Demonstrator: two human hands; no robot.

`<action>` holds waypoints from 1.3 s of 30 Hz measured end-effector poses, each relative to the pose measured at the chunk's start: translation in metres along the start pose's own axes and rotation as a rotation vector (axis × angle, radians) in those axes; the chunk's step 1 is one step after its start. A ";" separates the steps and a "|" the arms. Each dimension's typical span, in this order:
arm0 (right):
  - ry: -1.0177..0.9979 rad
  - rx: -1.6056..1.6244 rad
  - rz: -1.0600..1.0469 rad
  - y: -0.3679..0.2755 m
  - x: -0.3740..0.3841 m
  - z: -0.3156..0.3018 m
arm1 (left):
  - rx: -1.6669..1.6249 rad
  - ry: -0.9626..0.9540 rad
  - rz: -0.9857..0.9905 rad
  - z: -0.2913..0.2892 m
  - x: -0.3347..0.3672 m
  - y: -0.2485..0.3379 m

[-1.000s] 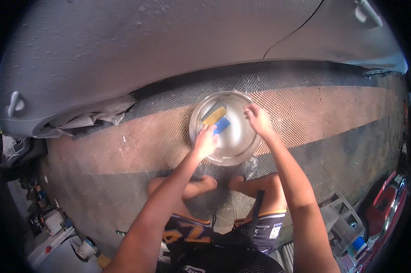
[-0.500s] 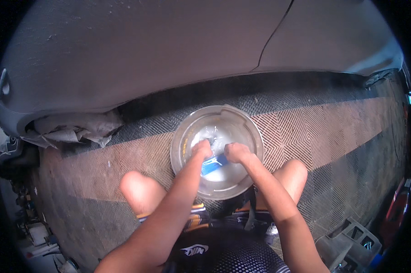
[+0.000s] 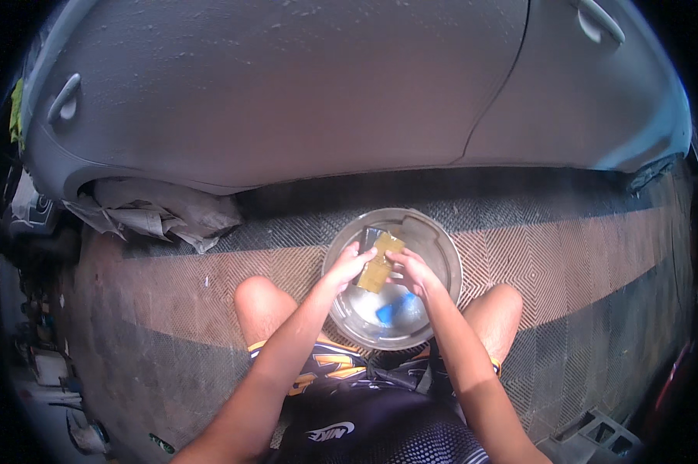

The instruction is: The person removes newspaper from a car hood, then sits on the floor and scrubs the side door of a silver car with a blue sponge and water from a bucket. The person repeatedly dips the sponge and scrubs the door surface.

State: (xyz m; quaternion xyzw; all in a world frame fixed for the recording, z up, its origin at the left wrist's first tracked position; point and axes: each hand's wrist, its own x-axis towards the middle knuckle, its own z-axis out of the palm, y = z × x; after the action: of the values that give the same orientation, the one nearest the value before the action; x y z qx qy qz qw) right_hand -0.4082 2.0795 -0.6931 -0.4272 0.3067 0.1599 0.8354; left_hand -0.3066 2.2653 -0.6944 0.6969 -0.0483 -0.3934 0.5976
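Over a round grey bucket with whitish water, my left hand and my right hand grip a wet, olive-gold sheet of sandpaper. It has a crease across it, and a dark grey face shows at its upper left end. My left thumb presses on its left side, my right thumb on its right edge. Some right fingers are partly hidden. Below the hands, a blue object lies in the water; its shape is broken up by the surface.
A matte grey car side with door handles curves across the far side. Crumpled sheeting covers its wheel at left. Ribbed floor tiles surround the bucket, between my bent knees. A grey plastic step stands at lower right.
My hands, earlier low in the bucket by the blue object, have come up and now hold the sandpaper. The blue object is left in the water. The view has shifted.
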 end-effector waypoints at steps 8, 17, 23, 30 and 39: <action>0.415 -0.261 -0.530 -0.009 -0.066 -0.008 | 1.197 0.313 -0.258 0.074 -0.007 0.022; 0.422 -0.378 -0.725 0.004 -0.093 -0.029 | 1.399 -0.615 0.052 0.165 0.044 -0.119; 0.523 -0.324 -0.902 0.012 -0.085 -0.017 | 0.760 -0.288 -0.306 0.100 0.004 -0.025; 0.388 -0.094 -0.804 -0.014 -0.083 0.019 | 0.451 0.143 0.350 0.003 -0.063 0.051; 0.348 0.004 -0.663 -0.013 -0.094 0.036 | 0.503 0.289 0.707 0.039 -0.082 0.078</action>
State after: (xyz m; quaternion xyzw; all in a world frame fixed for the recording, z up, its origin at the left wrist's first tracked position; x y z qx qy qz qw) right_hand -0.4591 2.1003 -0.6085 -0.5224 0.2894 -0.1946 0.7781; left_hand -0.3550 2.2559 -0.5854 0.8090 -0.2932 -0.0400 0.5079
